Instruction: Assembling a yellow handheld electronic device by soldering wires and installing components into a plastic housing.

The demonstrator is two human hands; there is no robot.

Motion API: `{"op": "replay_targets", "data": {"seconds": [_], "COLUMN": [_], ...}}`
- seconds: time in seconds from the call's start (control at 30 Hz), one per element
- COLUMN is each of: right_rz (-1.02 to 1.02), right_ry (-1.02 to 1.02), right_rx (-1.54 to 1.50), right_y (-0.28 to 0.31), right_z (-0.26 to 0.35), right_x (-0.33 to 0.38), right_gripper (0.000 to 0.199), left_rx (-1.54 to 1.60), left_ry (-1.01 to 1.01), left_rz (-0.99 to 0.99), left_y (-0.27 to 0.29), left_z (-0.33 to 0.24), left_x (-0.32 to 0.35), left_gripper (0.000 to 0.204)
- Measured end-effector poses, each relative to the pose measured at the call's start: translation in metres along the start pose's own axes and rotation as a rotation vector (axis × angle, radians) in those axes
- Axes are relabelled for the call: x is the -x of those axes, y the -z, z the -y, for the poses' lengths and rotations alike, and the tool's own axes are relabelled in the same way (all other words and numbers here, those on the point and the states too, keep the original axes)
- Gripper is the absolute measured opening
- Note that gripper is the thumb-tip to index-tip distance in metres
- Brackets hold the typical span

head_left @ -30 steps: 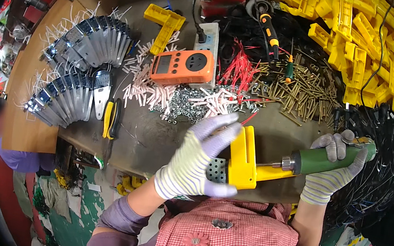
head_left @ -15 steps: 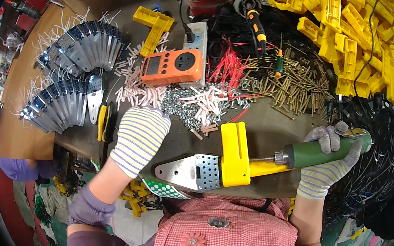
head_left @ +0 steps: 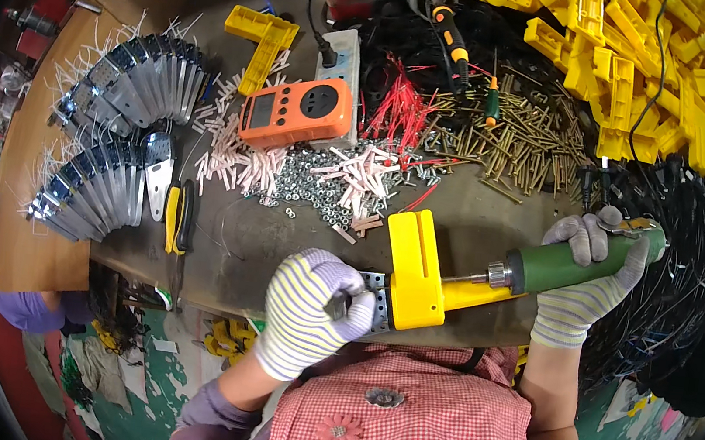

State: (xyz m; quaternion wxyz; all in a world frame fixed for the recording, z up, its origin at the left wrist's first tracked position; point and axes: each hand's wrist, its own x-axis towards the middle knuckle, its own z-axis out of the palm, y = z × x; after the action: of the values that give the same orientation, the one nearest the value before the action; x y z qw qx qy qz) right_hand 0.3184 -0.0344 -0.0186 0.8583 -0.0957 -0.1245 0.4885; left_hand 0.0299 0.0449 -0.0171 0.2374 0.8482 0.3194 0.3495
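Note:
My right hand [head_left: 586,288], in a striped glove, is wrapped round a green power screwdriver [head_left: 553,267]. Its metal shaft reaches left to a yellow L-shaped plastic piece [head_left: 415,272] near the table's front edge. A perforated metal plate [head_left: 379,301] joins the left side of that piece. Over most of the plate lies my left hand [head_left: 317,311], with finger and thumb curled together in a pinch. Whatever is between those fingertips is hidden.
Loose nuts [head_left: 312,187], pale pink sleeves [head_left: 367,173] and long brass screws [head_left: 520,148] lie in heaps beyond my hands. Nearby are an orange meter [head_left: 295,114], yellow-handled pliers [head_left: 179,216] and fanned metal plates [head_left: 88,188]. Yellow parts [head_left: 626,69] pile up at far right.
My left hand has come from beside the nuts down and right onto the metal plate, covering most of it. My right hand keeps its grip on the power screwdriver.

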Motion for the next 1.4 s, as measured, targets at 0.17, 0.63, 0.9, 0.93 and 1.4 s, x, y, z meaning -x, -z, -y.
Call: {"op": "replay_targets", "data": {"seconds": [0.17,0.63,0.9,0.93,1.4], "right_rz": [0.034,0.044,0.079,0.115,0.135], "right_ry": [-0.016,-0.046,-0.046,-0.052,-0.037], "right_rx": [-0.035,-0.051,-0.039,-0.044,-0.041], "right_y": [0.002,0.0,0.002,0.002,0.002], "right_z": [-0.002,-0.004,-0.006,-0.006,-0.01], "right_x": [-0.001,-0.002,-0.004,-0.004,-0.004], "right_gripper": [0.04,0.036,0.037,0.037,0.038], "left_rx": [-0.021,0.027,0.057,0.065,-0.152], "left_ry": [0.065,0.075,0.053,0.032,-0.303], "left_rz": [-0.019,0.084,0.094,0.084,0.494], "left_y": [-0.007,-0.003,-0.006,-0.006,0.002], "left_z": [0.003,0.0,0.006,0.006,0.021], "left_x": [0.007,0.005,0.006,0.005,-0.016], "left_gripper": [0.02,0.019,0.024,0.024,0.014]}}
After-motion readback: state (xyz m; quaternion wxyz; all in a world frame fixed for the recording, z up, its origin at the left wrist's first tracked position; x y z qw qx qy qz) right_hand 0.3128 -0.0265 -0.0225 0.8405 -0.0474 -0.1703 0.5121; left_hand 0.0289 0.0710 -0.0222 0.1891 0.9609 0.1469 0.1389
